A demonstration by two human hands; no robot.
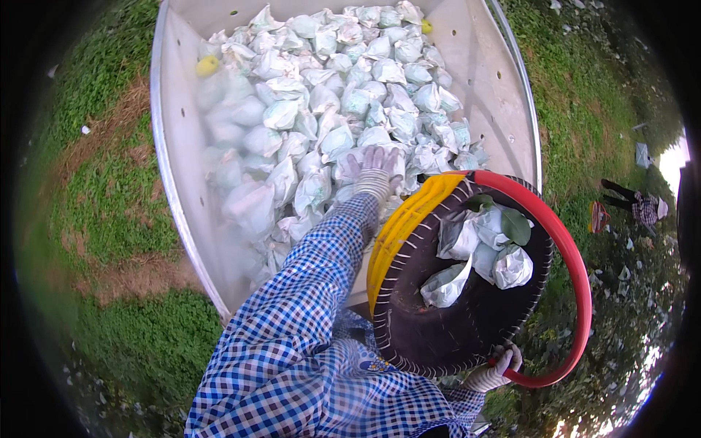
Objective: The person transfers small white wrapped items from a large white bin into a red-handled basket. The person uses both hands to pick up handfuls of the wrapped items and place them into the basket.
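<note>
My left hand (375, 164), in a pale glove, reaches into a large bin with its fingers spread, resting on paper-bagged fruits (328, 98). Nothing shows in its grasp, though the palm is hidden. At the right, a yellow basket (419, 227) with a dark stitched lining is tilted beside the bin's near end. Several bagged fruits (476, 246) and a green leaf (515, 226) lie inside it. My gloved right hand (499, 366) grips its red handle (575, 274) where it meets the rim.
The bin's pale wall (183, 126) has a metal rim and surrounds the fruits. Two bare yellow fruits (207, 65) lie among the bags. Grass (120, 219) borders the left side. Far right, a person (646, 208) stands near another basket (598, 217) and trees.
</note>
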